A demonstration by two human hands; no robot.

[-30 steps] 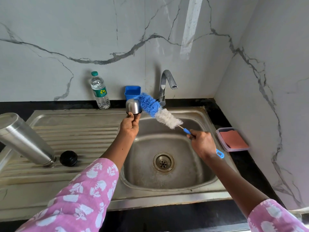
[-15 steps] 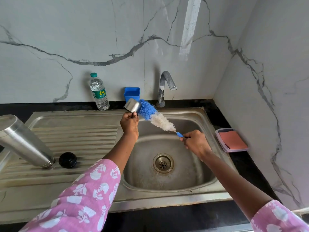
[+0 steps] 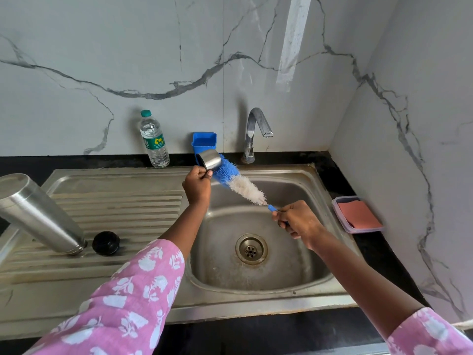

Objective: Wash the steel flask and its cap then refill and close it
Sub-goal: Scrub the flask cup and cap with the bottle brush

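Over the sink (image 3: 256,301) bowl, the left hand (image 3: 197,184) holds the small steel cap (image 3: 210,160) up by its rim. Its fingers are curled, and the thumb and fingertips pinch the edge. That is a small hold on a smooth thing. A hard push from the bottle brush (image 3: 238,181) could knock the cap loose, so it drops into the bowl.

The brush's blue end touches the outside of the cap. The cap's open mouth seems to face away from the brush, so the inside may not get scrubbed.

The right hand (image 3: 299,221) has its fingers wrapped tight round the blue brush handle, which is mostly hidden.

The steel flask (image 3: 38,213) leans tilted on the draining board at the left, mouth down, just beside a round black stopper (image 3: 105,243). I think a bump could make the flask slide or roll.
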